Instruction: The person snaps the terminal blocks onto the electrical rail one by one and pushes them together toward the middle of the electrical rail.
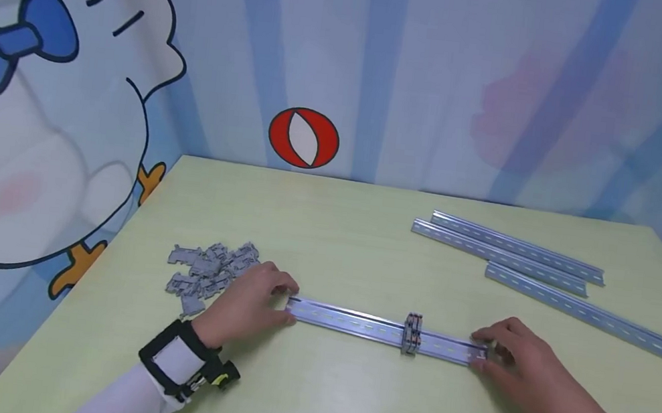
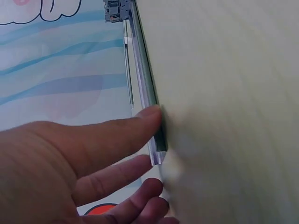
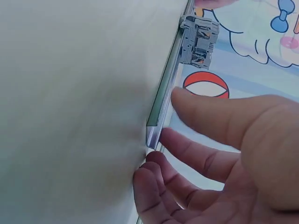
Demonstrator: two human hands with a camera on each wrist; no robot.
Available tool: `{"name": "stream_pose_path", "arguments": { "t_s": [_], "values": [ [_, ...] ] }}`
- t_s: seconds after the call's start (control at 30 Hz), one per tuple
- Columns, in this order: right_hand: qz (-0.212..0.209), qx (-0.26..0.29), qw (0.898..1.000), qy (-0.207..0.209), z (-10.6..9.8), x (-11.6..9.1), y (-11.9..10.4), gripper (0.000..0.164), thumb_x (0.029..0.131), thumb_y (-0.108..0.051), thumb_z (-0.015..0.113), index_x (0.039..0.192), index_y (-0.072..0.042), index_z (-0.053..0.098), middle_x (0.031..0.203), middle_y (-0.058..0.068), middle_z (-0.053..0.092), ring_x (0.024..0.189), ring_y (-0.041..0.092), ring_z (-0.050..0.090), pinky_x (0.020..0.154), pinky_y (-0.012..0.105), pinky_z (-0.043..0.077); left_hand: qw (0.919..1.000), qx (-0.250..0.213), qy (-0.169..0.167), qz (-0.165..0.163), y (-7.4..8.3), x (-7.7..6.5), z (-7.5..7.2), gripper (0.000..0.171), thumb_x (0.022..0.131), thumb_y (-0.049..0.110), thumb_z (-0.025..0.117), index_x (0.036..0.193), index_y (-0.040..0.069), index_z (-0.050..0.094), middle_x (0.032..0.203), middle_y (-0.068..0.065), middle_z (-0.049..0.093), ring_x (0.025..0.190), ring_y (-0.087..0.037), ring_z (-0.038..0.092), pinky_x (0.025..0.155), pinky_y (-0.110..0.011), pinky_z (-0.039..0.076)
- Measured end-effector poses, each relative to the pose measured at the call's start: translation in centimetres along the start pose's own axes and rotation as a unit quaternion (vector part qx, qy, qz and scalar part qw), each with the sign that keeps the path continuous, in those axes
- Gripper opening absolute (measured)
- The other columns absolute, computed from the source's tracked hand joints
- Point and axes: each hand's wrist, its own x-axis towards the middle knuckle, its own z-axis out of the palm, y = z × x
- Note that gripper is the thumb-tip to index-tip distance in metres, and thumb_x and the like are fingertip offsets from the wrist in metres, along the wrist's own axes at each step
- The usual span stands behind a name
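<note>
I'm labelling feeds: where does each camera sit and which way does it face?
Head: head-worn, facing forward and down at the table and rail; left hand and right hand show.
Left wrist: on that wrist, facing one rail end; thumb and fingers show.
Right wrist: on that wrist, facing the other end; thumb and fingers show.
Shared: both wrist views show the painted wall and the rail's gray pieces.

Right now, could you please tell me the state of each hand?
Left hand: closed, holding the metal rail by its left end.
Right hand: closed, holding the metal rail's right end.
</note>
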Motion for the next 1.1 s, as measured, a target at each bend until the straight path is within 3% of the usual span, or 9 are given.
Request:
{"name": "stream_pose_path", "arguments": {
  "t_s": [0.13, 0.23, 0.37, 0.5, 0.57, 0.67, 0.73, 0.9, 1.1],
  "values": [
    [0.015, 0.025, 0.999, -0.019, 0.3, 0.5, 0.4, 0.018, 0.082, -0.010, 0.077, 0.095, -0.017, 0.067, 0.090, -0.008, 0.056, 0.076, 0.001, 0.050, 0.063, 0.023, 0.046, 0.9999, -0.013, -0.008, 0.003, -0.1, 0.1, 0.1, 0.033, 0.069, 0.017, 0.088, 0.096, 0.008, 0.071, 0.084, 0.001, 0.058, 0.077, -0.014, 0.048, 0.072, -0.031, 0.042],
    [0.056, 0.041, 0.996, -0.056, 0.1, 1.2, 0.5, 0.012, 0.086, -0.013, 0.074, 0.091, -0.018, 0.065, 0.085, -0.010, 0.061, 0.075, 0.000, 0.053, 0.065, 0.023, 0.047, 0.9983, -0.049, -0.031, 0.004, -0.4, 0.2, 0.0, 0.032, 0.068, 0.013, 0.088, 0.090, 0.012, 0.066, 0.081, 0.003, 0.060, 0.074, -0.013, 0.051, 0.070, -0.030, 0.044],
    [0.119, 0.125, 0.979, -0.109, -0.6, 1.7, 1.2, 0.007, 0.092, -0.022, 0.068, 0.094, -0.015, 0.065, 0.083, -0.005, 0.066, 0.074, 0.008, 0.058, 0.064, 0.025, 0.048, 0.9886, -0.132, -0.072, 0.011, -1.7, 0.7, 0.0, 0.034, 0.070, 0.007, 0.086, 0.090, 0.012, 0.059, 0.079, 0.004, 0.063, 0.071, -0.013, 0.057, 0.064, -0.028, 0.048],
    [0.179, 0.260, 0.939, -0.137, -0.6, 2.1, 2.5, 0.028, 0.095, -0.030, 0.063, 0.107, -0.005, 0.063, 0.094, 0.009, 0.067, 0.079, 0.018, 0.063, 0.066, 0.028, 0.052, 0.9690, -0.224, -0.097, -0.039, -2.8, 1.5, -0.3, 0.034, 0.074, 0.007, 0.083, 0.097, 0.012, 0.059, 0.085, 0.000, 0.066, 0.076, -0.016, 0.061, 0.067, -0.029, 0.051],
    [0.207, 0.313, 0.917, -0.132, -0.3, 2.6, 3.0, 0.036, 0.095, -0.032, 0.062, 0.113, 0.000, 0.060, 0.101, 0.015, 0.067, 0.083, 0.022, 0.065, 0.071, 0.030, 0.055, 0.9487, -0.289, -0.106, -0.073, -3.2, 1.9, -0.5, 0.033, 0.078, 0.004, 0.080, 0.104, 0.010, 0.059, 0.092, -0.008, 0.066, 0.079, -0.020, 0.065, 0.070, -0.033, 0.054],
    [0.230, 0.345, 0.904, -0.102, 0.3, 3.9, 3.3, 0.045, 0.094, -0.036, 0.064, 0.120, 0.000, 0.059, 0.111, 0.016, 0.066, 0.089, 0.024, 0.069, 0.076, 0.031, 0.057, 0.9214, -0.357, -0.099, -0.117, -3.7, 2.7, -0.5, 0.035, 0.082, 0.001, 0.075, 0.113, 0.009, 0.059, 0.100, -0.015, 0.063, 0.082, -0.025, 0.069, 0.071, -0.034, 0.057],
    [0.229, 0.348, 0.906, -0.076, 0.9, 5.1, 3.4, 0.049, 0.092, -0.039, 0.065, 0.123, -0.003, 0.058, 0.113, 0.015, 0.067, 0.090, 0.023, 0.069, 0.078, 0.030, 0.056, 0.9146, -0.372, -0.074, -0.140, -4.0, 3.4, -0.5, 0.036, 0.084, 0.001, 0.073, 0.116, 0.010, 0.060, 0.103, -0.015, 0.063, 0.082, -0.026, 0.070, 0.071, -0.033, 0.056],
    [0.198, 0.360, 0.911, -0.035, 2.3, 8.4, 3.8, 0.058, 0.089, -0.040, 0.070, 0.135, -0.009, 0.054, 0.118, 0.014, 0.063, 0.095, 0.019, 0.066, 0.079, 0.026, 0.055, 0.9361, -0.308, 0.026, -0.169, -4.9, 5.3, -1.3, 0.044, 0.082, 0.011, 0.077, 0.124, 0.015, 0.064, 0.109, -0.006, 0.066, 0.093, -0.022, 0.065, 0.074, -0.032, 0.050],
    [0.142, 0.347, 0.927, -0.002, 4.7, 12.7, 3.5, 0.059, 0.089, -0.036, 0.070, 0.141, -0.016, 0.052, 0.123, 0.010, 0.064, 0.099, 0.012, 0.063, 0.077, 0.021, 0.053, 0.9329, -0.293, 0.083, -0.192, -7.3, 7.4, -3.0, 0.055, 0.085, 0.015, 0.073, 0.137, 0.008, 0.056, 0.125, -0.013, 0.061, 0.112, -0.027, 0.057, 0.093, -0.042, 0.047]
  ]
}}
